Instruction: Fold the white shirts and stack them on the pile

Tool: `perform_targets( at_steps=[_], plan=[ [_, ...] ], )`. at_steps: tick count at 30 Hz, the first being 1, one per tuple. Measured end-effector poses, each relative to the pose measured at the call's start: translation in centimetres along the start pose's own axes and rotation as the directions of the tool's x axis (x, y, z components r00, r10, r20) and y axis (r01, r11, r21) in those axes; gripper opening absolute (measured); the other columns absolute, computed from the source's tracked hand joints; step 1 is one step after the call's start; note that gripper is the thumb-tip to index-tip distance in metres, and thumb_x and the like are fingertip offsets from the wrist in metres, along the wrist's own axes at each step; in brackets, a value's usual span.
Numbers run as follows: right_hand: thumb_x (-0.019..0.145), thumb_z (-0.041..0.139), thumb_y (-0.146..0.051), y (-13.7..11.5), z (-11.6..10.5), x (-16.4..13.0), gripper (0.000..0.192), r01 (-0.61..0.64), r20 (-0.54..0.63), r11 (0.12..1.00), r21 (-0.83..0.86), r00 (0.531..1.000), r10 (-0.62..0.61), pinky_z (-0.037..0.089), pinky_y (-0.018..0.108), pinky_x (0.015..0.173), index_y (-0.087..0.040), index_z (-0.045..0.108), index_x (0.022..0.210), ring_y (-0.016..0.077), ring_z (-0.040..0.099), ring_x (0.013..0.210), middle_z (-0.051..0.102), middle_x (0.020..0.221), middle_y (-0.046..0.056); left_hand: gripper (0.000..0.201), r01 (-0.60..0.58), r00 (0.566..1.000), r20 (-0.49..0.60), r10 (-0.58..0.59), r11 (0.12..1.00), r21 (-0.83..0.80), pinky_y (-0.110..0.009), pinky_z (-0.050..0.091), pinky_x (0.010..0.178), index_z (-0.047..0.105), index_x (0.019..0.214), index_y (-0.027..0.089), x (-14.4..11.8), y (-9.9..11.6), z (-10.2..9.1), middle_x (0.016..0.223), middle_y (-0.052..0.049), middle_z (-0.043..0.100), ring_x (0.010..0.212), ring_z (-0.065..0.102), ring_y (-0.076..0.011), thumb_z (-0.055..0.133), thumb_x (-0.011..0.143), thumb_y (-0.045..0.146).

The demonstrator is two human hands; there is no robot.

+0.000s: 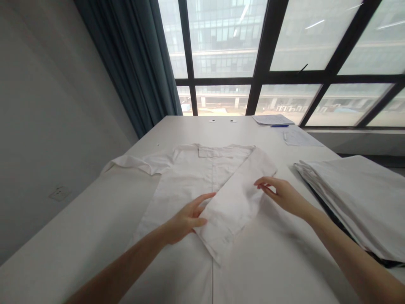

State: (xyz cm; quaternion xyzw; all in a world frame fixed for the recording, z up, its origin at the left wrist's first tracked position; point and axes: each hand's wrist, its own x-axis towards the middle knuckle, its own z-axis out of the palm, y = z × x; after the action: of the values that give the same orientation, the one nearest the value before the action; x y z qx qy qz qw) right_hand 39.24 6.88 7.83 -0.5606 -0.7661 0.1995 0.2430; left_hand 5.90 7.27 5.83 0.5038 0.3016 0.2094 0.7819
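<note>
A long white coat point(183, 185) lies spread on the table, its one sleeve stretched out to the left. The other sleeve point(232, 202) is folded slantwise over the body, with the cuff pointing toward me. My left hand point(188, 217) grips the slanting edge of this folded sleeve, thumb on top and index finger stretched along the edge. On the right, my right hand point(276, 192) hovers at the outer side of the fold, fingers loosely bent and thumb apart from them. Whether its fingertips touch the cloth is hard to see.
Folded white cloth point(363, 190) lies in a pile on something dark at the right. Papers point(274, 120) and a blue pen point(279, 126) rest at the far right of the white table point(186, 126). Behind are a window and a blue curtain point(136, 63); a wall borders the left.
</note>
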Motion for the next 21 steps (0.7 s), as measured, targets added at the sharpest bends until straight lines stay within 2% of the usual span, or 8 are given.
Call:
perform_targets(
  at_steps=[3,6,8,11,14,17,21],
  plan=[
    [0.079,0.045,-0.007,4.9,0.6,0.6,0.031,0.034,-0.089,0.975,-0.221,0.994,-0.055,0.046,0.04,0.088,-0.022,0.065,0.096,0.0244,0.063,0.098,0.07,0.102,0.008,0.067,-0.154,0.986,-0.043,0.163,0.973,0.169,-0.035,0.049,0.091,0.042,0.143,0.026,-2.3,1.3,-0.3,0.126,-0.009,0.063,0.113,0.06,-0.0253,0.07,0.082,0.032],
    [0.073,0.047,-0.003,8.0,1.1,0.6,0.038,0.079,-0.089,0.919,-0.387,0.989,-0.122,0.043,0.045,0.092,-0.023,0.064,0.1,0.0273,0.058,0.109,0.067,0.11,0.009,0.044,-0.184,0.963,-0.105,0.248,0.89,0.417,-0.034,0.048,0.095,0.063,0.127,0.024,-5.2,2.4,-1.7,0.124,-0.007,0.065,0.113,0.06,-0.0247,0.067,0.085,0.035],
    [0.078,0.05,-0.008,8.7,1.3,0.6,0.03,0.094,-0.088,0.881,-0.464,0.985,-0.151,0.043,0.045,0.09,-0.023,0.063,0.099,0.0283,0.057,0.109,0.066,0.109,0.01,0.036,-0.114,0.963,-0.153,0.222,0.849,0.515,-0.035,0.05,0.093,0.07,0.117,0.024,-7.1,2.7,-3.0,0.118,-0.008,0.069,0.108,0.063,-0.0261,0.066,0.084,0.038],
    [0.084,0.052,-0.016,8.5,1.7,1.2,0.016,0.105,-0.088,0.851,-0.514,0.981,-0.174,0.044,0.042,0.087,-0.021,0.063,0.095,0.0278,0.058,0.103,0.065,0.106,0.011,0.036,0.005,0.959,-0.233,0.161,0.812,0.583,-0.037,0.05,0.095,0.072,0.114,0.026,-9.5,2.5,-4.5,0.119,-0.007,0.069,0.111,0.062,-0.0291,0.066,0.083,0.042],
    [0.087,0.05,-0.019,8.2,2.2,2.1,0.013,0.109,-0.083,0.843,-0.527,0.98,-0.179,0.043,0.039,0.084,-0.02,0.063,0.092,0.0261,0.059,0.097,0.066,0.102,0.011,0.034,0.101,0.974,-0.223,0.049,0.785,0.612,-0.035,0.053,0.087,0.074,0.11,0.027,-11.0,2.0,-5.1,0.109,-0.006,0.073,0.101,0.066,-0.0278,0.063,0.083,0.045],
    [0.088,0.047,-0.019,8.3,2.6,2.9,0.018,0.088,-0.102,0.835,-0.543,0.98,-0.17,0.043,0.037,0.081,-0.02,0.064,0.092,0.0253,0.059,0.092,0.066,0.098,0.011,0.033,0.17,0.977,-0.211,-0.041,0.745,0.645,-0.031,0.054,0.078,0.076,0.103,0.027,-11.5,1.6,-4.9,0.099,-0.006,0.075,0.09,0.068,-0.0255,0.06,0.084,0.048],
    [0.082,0.047,-0.013,8.9,2.9,3.5,0.024,0.051,-0.144,0.84,-0.54,0.978,-0.152,0.042,0.036,0.08,-0.02,0.065,0.097,0.0246,0.059,0.091,0.066,0.099,0.01,0.035,0.218,0.97,-0.229,-0.075,0.682,0.698,-0.027,0.051,0.081,0.076,0.101,0.025,-10.8,1.4,-4.7,0.1,-0.004,0.074,0.093,0.067,-0.0223,0.054,0.089,0.049]
  ],
)
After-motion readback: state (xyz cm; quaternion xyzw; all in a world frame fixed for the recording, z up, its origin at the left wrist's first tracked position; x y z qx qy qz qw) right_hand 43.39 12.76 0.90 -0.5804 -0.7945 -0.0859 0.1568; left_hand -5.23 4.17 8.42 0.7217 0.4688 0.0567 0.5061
